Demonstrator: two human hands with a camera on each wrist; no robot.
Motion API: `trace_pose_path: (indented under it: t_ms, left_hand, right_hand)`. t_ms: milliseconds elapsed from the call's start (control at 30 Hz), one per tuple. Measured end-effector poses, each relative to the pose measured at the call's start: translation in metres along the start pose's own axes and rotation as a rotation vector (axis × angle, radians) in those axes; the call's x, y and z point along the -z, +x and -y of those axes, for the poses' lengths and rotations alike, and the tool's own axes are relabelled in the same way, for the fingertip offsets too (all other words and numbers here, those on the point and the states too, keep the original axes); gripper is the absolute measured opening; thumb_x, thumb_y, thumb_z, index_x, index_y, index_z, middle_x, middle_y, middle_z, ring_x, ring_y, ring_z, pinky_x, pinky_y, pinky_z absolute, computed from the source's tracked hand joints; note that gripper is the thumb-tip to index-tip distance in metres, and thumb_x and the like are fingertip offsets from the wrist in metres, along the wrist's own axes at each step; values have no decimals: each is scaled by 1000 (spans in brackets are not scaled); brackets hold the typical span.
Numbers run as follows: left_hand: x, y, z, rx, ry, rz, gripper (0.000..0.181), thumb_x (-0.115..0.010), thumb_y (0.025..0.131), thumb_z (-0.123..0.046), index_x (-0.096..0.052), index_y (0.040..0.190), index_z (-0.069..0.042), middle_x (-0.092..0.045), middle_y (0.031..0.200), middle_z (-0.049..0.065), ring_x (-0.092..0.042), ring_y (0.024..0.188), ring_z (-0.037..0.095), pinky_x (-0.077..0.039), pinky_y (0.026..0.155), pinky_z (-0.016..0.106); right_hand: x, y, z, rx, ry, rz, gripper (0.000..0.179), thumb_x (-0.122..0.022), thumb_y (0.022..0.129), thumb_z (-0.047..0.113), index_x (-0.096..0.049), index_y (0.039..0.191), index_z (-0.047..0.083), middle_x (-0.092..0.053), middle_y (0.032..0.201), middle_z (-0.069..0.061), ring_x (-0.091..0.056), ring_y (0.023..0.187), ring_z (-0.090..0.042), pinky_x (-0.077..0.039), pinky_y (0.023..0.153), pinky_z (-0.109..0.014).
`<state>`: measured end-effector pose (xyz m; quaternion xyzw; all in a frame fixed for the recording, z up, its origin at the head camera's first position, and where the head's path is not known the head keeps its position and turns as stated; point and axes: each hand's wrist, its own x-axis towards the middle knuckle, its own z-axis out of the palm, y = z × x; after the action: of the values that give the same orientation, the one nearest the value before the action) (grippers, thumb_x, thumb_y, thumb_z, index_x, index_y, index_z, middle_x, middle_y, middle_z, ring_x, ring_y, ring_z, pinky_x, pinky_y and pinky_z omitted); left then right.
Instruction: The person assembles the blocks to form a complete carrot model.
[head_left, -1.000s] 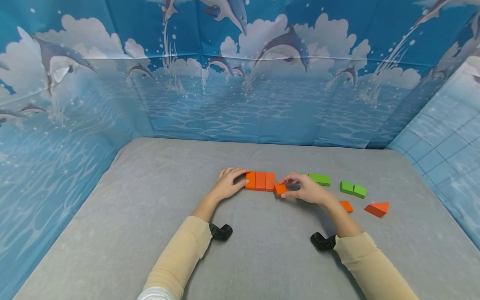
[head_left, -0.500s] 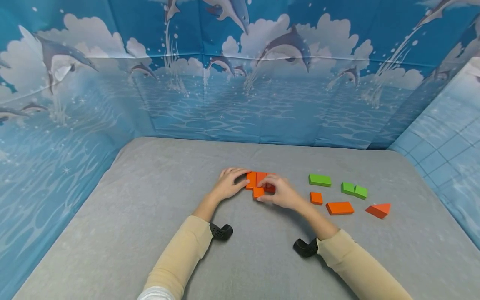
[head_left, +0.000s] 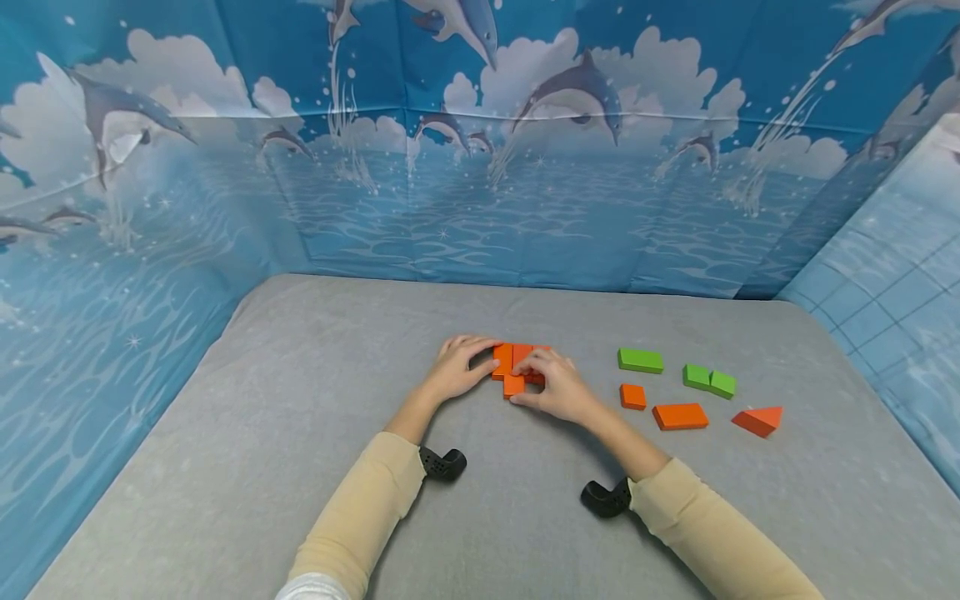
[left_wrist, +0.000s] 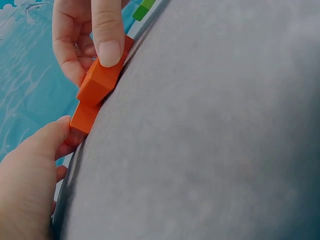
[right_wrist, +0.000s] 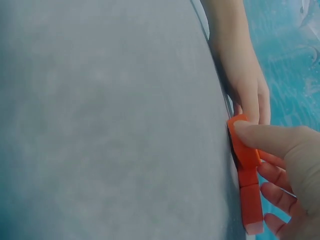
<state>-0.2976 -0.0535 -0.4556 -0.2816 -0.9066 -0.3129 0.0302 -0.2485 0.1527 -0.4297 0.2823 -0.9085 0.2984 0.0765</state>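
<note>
At the far left a blue dolphin-printed backdrop (head_left: 97, 275) hangs beside the grey tabletop (head_left: 315, 467) and runs along its far edge. A tan left sleeve (head_left: 356, 504) reaches in from the near side, a black wrist mount (head_left: 444, 463) jutting from its cuff. The left hand (head_left: 456, 368) has its thumb and fingers set about the left end of a row of orange blocks, gripping the leftmost block (head_left: 501, 362). Right beside that stands the middle block (head_left: 522, 357), then the right-end block (head_left: 543, 347), which the other hand mostly covers from where I stand. Against the near side of the row sits a small orange block (head_left: 513, 387), pinched between thumb and fingers of the right hand (head_left: 561, 385). Its own black mount (head_left: 604, 498) and tan right sleeve (head_left: 723, 533) cross the near right of the tabletop. Past that forearm, well apart from the row, lie a long green block (head_left: 641, 360) at the far side, a loose orange square block (head_left: 633, 397) nearer, then a long orange block (head_left: 680, 417), two short green blocks (head_left: 696, 377) end to end farther off, and an orange wedge (head_left: 757, 421). Tile-patterned cloth (head_left: 885, 292) closes off the right.
</note>
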Motion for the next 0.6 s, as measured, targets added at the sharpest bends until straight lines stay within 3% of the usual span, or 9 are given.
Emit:
trace_pose_path:
  t_ms: [600]
  left_hand:
    - [0,0,-1,4,-2,-2,42,-53,92,-35,-53,130,-18,-52,131,3,-39,123,23,-17,106,47]
  right_hand:
    - [-3,-1,-2,11,-18,-21,30,-81,69,25,-63,89,13,-56,90,0,-51,87,-19,-33,72,-36]
